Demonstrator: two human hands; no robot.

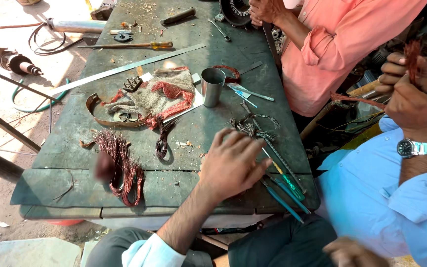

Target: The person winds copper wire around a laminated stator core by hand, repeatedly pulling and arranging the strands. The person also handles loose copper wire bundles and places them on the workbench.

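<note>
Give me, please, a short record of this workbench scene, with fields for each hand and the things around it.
surface: dark green workbench
left hand: palm down on the bench, fingers spread, nothing visibly held
nearest to it: frayed wire bundle; green-handled tools
right hand: low at the frame edge, blurred; grip cannot be told
on bench: copper wire coils, steel cup, cloth
others: co-worker's hands holding copper strands; person in a salmon shirt at the far side
</note>
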